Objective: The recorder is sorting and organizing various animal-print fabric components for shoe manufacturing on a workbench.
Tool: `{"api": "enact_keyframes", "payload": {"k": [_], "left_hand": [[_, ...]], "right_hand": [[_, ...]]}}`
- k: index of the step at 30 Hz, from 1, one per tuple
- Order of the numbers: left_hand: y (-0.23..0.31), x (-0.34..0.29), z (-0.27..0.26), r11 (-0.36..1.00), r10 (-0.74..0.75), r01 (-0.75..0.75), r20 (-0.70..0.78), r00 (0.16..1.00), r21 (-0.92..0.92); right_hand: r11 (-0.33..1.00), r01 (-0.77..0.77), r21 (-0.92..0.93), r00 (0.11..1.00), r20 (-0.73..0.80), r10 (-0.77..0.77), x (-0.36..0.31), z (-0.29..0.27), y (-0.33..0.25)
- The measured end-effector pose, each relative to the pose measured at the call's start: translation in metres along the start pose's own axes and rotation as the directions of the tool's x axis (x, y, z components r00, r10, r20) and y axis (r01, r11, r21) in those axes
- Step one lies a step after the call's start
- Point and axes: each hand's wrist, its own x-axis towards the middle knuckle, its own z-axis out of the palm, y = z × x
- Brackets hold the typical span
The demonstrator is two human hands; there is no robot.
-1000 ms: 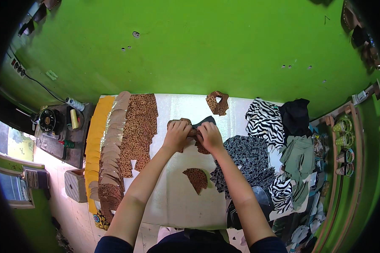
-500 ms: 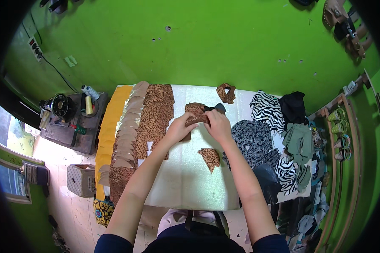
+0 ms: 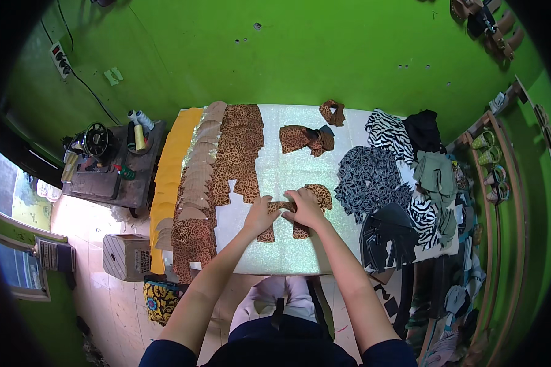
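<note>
Near the middle of the white table [image 3: 245,260], my left hand [image 3: 263,213] and my right hand [image 3: 305,209] pinch a brown leopard-print cut piece [image 3: 281,207] between them. Its lower parts hang or lie on both sides below my fingers. More leopard print [image 3: 319,196] shows just beyond my right hand; whether it belongs to the same piece I cannot tell. Farther off lies a leopard-print bundle [image 3: 294,139] with a dark patch. Behind that rests a small leopard-print piece [image 3: 332,113] with a hole.
Overlapping leopard-print pieces [image 3: 236,153], tan rounded pieces [image 3: 199,147] and yellow sheets [image 3: 168,177] line the left side. Grey patterned [image 3: 370,177], zebra-print [image 3: 389,134], black [image 3: 386,235] and olive pieces [image 3: 434,174] lie right. A sewing machine [image 3: 96,142] stands left; a sandal rack [image 3: 499,183] right.
My hands have come nearer, leaving the leopard-print bundle with the dark patch on the table. They now grip leopard print where a single piece lay. The view has shifted slightly.
</note>
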Motion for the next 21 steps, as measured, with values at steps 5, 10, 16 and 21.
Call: {"api": "enact_keyframes", "payload": {"k": [5,10,16,21], "left_hand": [[0.016,-0.001,0.003,0.947,0.172,-0.079,-0.285,0.943,0.31],[0.043,0.01,0.017,0.955,0.255,-0.242,-0.061,0.965,0.169],[0.058,0.026,0.052,0.925,0.302,-0.298,0.018,0.953,0.235],[0.064,0.037,0.066,0.874,0.297,-0.3,0.069,0.952,0.382]], "right_hand": [[0.968,-0.062,-0.243,0.974,-0.226,0.006,-0.005,-0.015,0.017],[0.897,-0.323,-0.301,0.902,-0.386,0.195,-0.007,-0.027,0.054],[0.946,-0.237,-0.221,0.961,-0.197,0.195,-0.001,-0.041,0.059],[0.993,-0.039,-0.11,0.949,-0.315,0.003,0.0,-0.045,0.074]]}}
